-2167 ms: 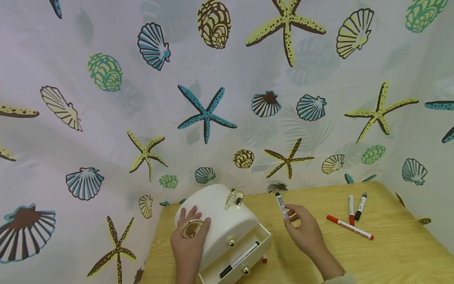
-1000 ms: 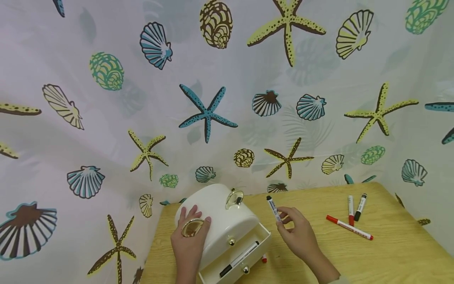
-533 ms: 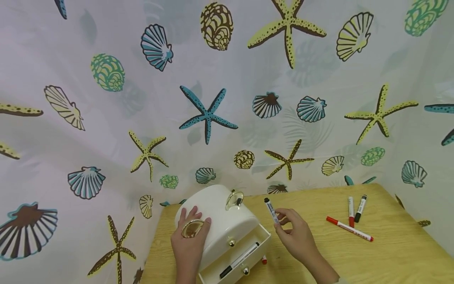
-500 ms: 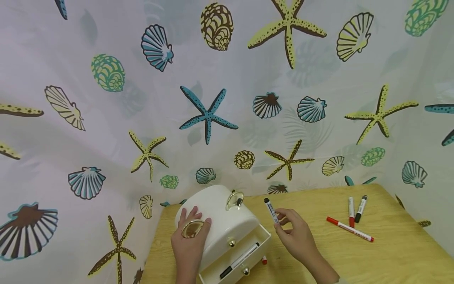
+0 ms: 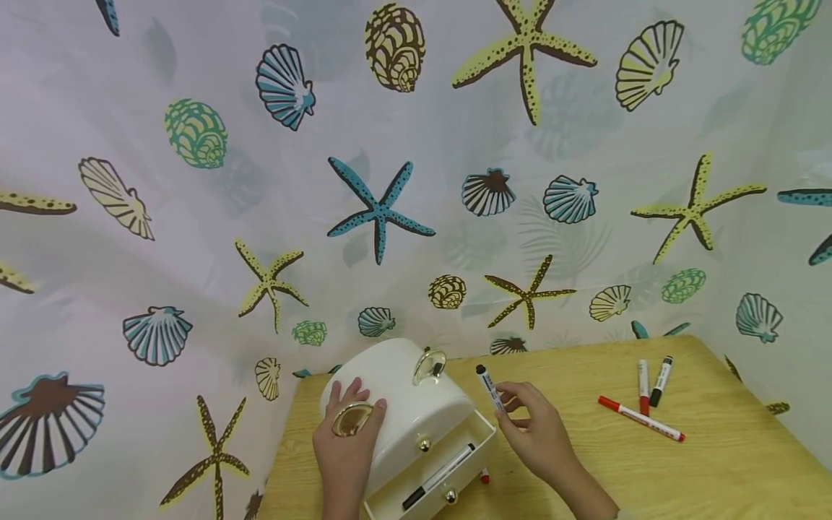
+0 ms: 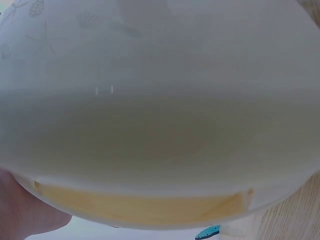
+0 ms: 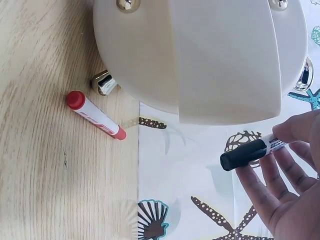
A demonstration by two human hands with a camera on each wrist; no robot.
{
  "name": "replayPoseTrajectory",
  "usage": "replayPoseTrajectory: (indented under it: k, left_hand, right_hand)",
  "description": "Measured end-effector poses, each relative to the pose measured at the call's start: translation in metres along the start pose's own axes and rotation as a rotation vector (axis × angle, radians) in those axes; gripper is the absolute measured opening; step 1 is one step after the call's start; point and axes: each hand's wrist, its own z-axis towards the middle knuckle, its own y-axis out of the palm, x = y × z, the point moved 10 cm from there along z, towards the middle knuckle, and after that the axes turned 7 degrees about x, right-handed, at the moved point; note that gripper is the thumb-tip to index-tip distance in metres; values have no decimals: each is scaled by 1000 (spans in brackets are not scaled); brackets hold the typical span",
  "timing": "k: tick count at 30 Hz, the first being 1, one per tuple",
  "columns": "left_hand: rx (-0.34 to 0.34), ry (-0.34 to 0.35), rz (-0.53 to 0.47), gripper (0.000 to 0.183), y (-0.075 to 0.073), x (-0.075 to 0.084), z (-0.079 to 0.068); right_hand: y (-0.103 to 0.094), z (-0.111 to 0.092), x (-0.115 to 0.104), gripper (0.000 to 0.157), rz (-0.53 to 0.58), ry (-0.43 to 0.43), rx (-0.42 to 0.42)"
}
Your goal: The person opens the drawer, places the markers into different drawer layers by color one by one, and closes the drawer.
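Observation:
A glossy white box (image 5: pixel 396 375) with a rounded top stands on the table. My left hand (image 5: pixel 346 433) rests on it, fingers spread, around a gold oval fitting (image 5: pixel 352 419); the box fills the left wrist view, a bit of the hand (image 6: pixel 30 212) at its corner. The lower drawer (image 5: pixel 481 451) is pulled out, with a black-capped marker (image 5: pixel 438 477) lying in it. Right of the drawer, my right hand (image 5: pixel 536 433) pinches another marker (image 5: pixel 490 388) between thumb and fingers, raised and tilted, black cap (image 7: pixel 243 154) uppermost in the head view.
Several markers, a red-capped one (image 5: pixel 642 419) among them, lie at the right of the wooden table (image 5: pixel 734 404). A red marker (image 7: pixel 97 116) lies beside the box, mostly hidden by the drawer in the head view. A curtain (image 5: pixel 416 144) printed with shells and starfish hangs behind.
My right hand has moved left, closer to the box, carrying the marker slightly lower. My left hand, the box and the drawer have stayed as they were.

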Motion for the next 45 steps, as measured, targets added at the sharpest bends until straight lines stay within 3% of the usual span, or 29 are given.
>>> replayPoseTrajectory:
  k: [8,25,33,45]
  left_hand:
    - [-1,-29,17,42,0,0,1]
    - [-11,-25,3,42,-1,0,0]
    - [2,-39,44,41,-2,-4,1]
    - [-1,-61,56,42,-1,-6,1]
  right_hand:
    - [4,-1,-8,42,36,-7,-13]
    - [9,-2,-17,41,9,-43,-52]
    - [10,-3,-28,36,38,-114,-83]
    - [14,-4,-39,36,-32,-196,-103]
